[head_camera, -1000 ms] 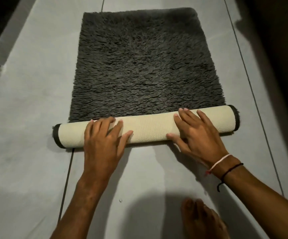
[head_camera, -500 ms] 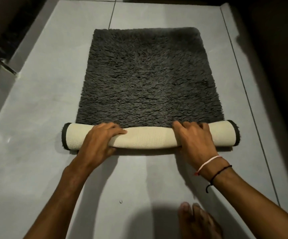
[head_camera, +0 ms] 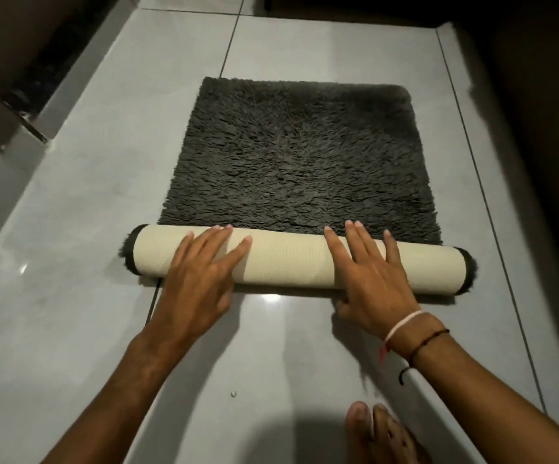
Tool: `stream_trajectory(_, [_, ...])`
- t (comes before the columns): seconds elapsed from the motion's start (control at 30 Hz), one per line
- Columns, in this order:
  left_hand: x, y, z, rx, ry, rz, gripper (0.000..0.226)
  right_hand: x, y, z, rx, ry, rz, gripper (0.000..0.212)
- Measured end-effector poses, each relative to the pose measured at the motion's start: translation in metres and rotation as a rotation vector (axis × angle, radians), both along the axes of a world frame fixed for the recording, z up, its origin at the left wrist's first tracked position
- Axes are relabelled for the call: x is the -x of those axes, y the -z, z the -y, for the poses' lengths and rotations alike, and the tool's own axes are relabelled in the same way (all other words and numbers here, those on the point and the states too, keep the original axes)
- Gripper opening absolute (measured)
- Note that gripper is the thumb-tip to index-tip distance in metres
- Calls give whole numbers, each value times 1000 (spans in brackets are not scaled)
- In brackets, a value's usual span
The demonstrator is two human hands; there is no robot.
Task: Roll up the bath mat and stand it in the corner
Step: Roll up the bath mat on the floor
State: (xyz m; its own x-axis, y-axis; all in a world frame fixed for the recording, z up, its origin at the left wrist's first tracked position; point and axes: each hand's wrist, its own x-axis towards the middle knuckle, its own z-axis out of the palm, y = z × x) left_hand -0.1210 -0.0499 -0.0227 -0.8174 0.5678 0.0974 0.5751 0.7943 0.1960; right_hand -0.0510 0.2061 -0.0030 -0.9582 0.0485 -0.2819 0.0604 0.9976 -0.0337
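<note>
A dark grey shaggy bath mat (head_camera: 298,155) lies flat on the pale tiled floor. Its near end is wound into a roll (head_camera: 288,262) with the cream backing outward and dark pile showing at both ends. My left hand (head_camera: 197,283) lies flat on the left half of the roll, fingers spread and reaching over the top. On the right half, my right hand (head_camera: 375,283) presses down the same way, thumb at the near side. A white and a dark string circle that wrist.
My bare foot (head_camera: 381,433) stands on the tiles at the bottom right. A dark wall (head_camera: 539,128) runs along the right and meets the far wall in a shadowed corner (head_camera: 452,25). A dark door frame or cabinet (head_camera: 3,95) stands at the left.
The roll has travelled further away over the mat and grown thicker; less flat pile remains. My fingers, curled over the roll half a second ago, now lie stretched out on it.
</note>
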Motion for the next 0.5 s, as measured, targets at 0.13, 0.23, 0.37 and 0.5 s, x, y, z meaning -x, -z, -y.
stream_trajectory(0.13, [26,13,-3,269,109,65,113,33,10,-6,-45,10,41,119])
stream_trajectory(0.23, [46,11,-13,276,86,36,101,49,9,-9,-50,25,55,109])
stream_trajectory(0.37, [33,8,-17,150,6,-7,80,48,2,-10,-41,12,76,94])
stream_trajectory(0.5, [0,-8,-16,192,13,76,74,22,-7,-10,-8,-2,177,85])
